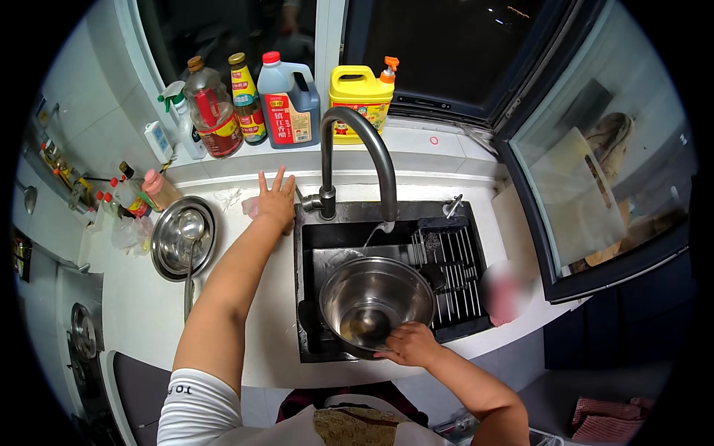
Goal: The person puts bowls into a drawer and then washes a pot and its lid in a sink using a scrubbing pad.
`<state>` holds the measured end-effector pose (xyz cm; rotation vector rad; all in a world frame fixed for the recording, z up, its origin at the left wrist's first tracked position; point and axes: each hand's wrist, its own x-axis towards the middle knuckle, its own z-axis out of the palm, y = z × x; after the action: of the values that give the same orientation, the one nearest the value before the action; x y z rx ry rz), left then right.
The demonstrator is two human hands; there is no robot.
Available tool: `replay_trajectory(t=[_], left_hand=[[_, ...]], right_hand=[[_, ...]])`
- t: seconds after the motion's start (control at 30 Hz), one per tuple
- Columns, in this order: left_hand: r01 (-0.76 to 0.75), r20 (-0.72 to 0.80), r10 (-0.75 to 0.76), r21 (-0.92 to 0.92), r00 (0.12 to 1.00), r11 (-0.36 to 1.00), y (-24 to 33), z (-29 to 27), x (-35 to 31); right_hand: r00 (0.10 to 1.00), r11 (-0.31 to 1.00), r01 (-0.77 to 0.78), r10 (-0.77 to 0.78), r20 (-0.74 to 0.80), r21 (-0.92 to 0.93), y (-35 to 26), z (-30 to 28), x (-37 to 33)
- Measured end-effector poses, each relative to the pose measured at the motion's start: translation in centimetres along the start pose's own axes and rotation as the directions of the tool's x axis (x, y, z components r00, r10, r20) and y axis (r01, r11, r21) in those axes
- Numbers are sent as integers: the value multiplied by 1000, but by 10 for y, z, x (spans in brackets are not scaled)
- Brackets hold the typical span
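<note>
My right hand [411, 346] grips the near right rim of a steel pot [342, 293] with dark side handles. The pot sits tilted in the black sink [318, 245]. Spread fingers show on my left hand [275, 204], which reaches to the counter just left of the faucet's side lever [306, 201] and holds nothing visible. Whether it touches the lever, I cannot tell. From the tall dark faucet [387, 171] a thin stream of water falls behind the pot's far rim. Something pink [251, 207] lies beside my left fingers.
A steel bowl [158, 249] with a ladle [191, 227] stands left of my forearm. A metal drying rack [461, 286] covers the sink's right side. Several bottles and a yellow pump jug [361, 93] line the sill. The open window sash [532, 215] juts in at right.
</note>
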<state>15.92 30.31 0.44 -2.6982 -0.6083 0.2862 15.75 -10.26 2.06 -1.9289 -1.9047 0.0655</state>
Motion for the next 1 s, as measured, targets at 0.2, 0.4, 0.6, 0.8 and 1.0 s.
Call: replay_trajectory(t=[0.2,0.4,0.6,0.8,1.0], left_hand=[[39,-121,-105,-457,987,889,18,-6,-35],[545,547,26,-836,836,59,76,23,-147],[592,636,314,-283,705,-755,101,17,-197],[516,540,271,-373,797,-771,112,6,-195],[443,530,192,-400,826,-802,104,5,-217]], right_hand=[[1000,1000,-1,1,3,-12,2,0,1],[998,997,-63,62,33,34,3,2,-1],[630,907,-393,143,763,155,1,3,32],[377,-315,-871,61,924,376,61,162,45],[297,949,31,290,910,-313,77,127,80]])
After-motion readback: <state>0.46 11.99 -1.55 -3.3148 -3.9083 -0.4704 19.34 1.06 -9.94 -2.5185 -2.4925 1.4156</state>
